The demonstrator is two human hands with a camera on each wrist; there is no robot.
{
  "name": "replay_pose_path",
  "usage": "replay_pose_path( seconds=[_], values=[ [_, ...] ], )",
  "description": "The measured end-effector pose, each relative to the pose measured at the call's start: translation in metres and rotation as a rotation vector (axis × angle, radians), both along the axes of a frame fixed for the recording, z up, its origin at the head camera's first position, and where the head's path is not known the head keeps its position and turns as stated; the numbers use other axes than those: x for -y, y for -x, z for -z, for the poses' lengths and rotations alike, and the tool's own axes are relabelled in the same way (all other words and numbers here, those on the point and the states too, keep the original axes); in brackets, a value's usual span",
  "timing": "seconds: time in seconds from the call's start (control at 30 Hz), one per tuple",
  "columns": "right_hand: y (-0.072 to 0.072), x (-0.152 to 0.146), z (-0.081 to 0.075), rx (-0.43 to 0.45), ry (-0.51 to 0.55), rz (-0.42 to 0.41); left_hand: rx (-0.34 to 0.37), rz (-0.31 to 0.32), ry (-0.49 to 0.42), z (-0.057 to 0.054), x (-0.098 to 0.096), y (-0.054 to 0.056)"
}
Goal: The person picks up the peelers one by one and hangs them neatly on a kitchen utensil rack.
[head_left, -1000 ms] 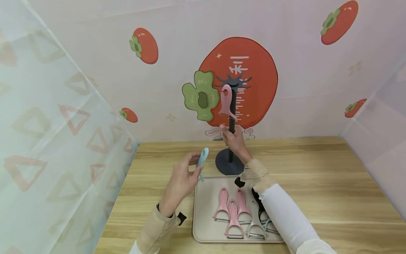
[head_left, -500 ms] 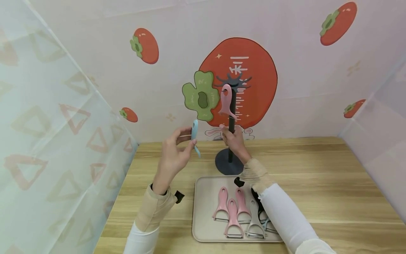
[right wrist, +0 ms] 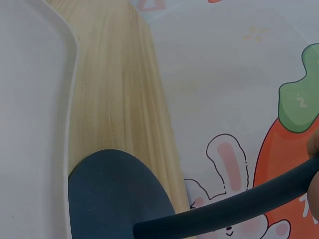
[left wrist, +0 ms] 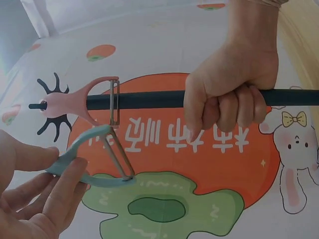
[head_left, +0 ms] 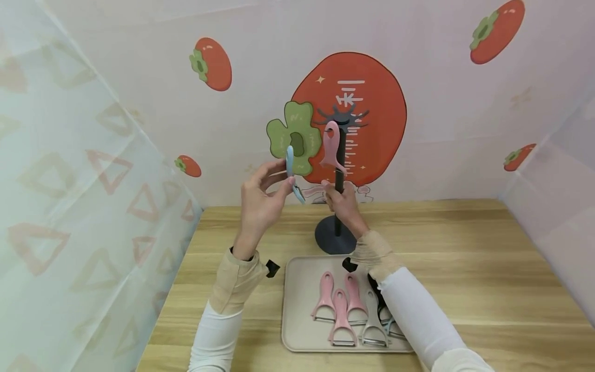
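Note:
My left hand (head_left: 262, 201) pinches a light blue peeler (head_left: 290, 163) by its handle, raised left of the dark stand. In the left wrist view the blue peeler (left wrist: 92, 180) lies between thumb and fingers, its blade end pointing at the stand. Fingers of my right hand (head_left: 343, 204) curl round the pole (head_left: 340, 182) of the stand below its hooks (head_left: 342, 120). One pink peeler (head_left: 331, 147) hangs from a hook on the near left side, its handle hole over the prong. The stand's round base (head_left: 332, 240) rests on the table.
A beige tray (head_left: 297, 310) lies in front of the stand. Several peelers lie in it: pink ones (head_left: 327, 289), a grey one (head_left: 373, 315), a black one (head_left: 377, 293) and a blue one (head_left: 392, 328) partly behind my right sleeve. A patterned backdrop (head_left: 437, 170) closes off the table's back.
My left hand has lifted the blue peeler up from near the tray's far left corner to beside the hanging pink peeler's level. My right hand stays on the pole.

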State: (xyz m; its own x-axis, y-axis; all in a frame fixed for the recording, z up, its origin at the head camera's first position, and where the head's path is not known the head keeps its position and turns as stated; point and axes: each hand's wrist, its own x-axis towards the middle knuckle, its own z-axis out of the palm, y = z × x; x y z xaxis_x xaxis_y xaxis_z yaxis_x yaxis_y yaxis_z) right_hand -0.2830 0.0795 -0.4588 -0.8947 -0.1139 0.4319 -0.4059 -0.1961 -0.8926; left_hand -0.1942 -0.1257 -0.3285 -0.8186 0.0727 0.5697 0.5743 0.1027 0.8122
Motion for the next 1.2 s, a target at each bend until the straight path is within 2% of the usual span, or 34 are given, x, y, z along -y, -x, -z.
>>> replay_pose_path(
  seconds=[0.1, 0.43, 0.63, 0.87, 1.2],
  values=[
    [0.001, 0.001, -0.001, 0.006, -0.002, -0.007, -0.018, 0.002, -0.028, -0.003, -0.002, 0.004],
    [0.001, 0.000, -0.001, -0.026, 0.024, 0.003, -0.056, -0.009, -0.026, -0.016, -0.010, 0.016],
    [0.003, 0.001, 0.000, -0.063, 0.016, -0.003, -0.080, -0.026, -0.032, -0.022, -0.013, 0.019],
    [0.001, 0.004, 0.001, -0.047, 0.033, -0.011, -0.119, -0.047, -0.019, -0.026, -0.017, 0.021],
    [0.001, 0.002, -0.001, -0.017, 0.012, 0.002, -0.153, -0.045, 0.004, -0.032, -0.028, 0.026]
  ],
)
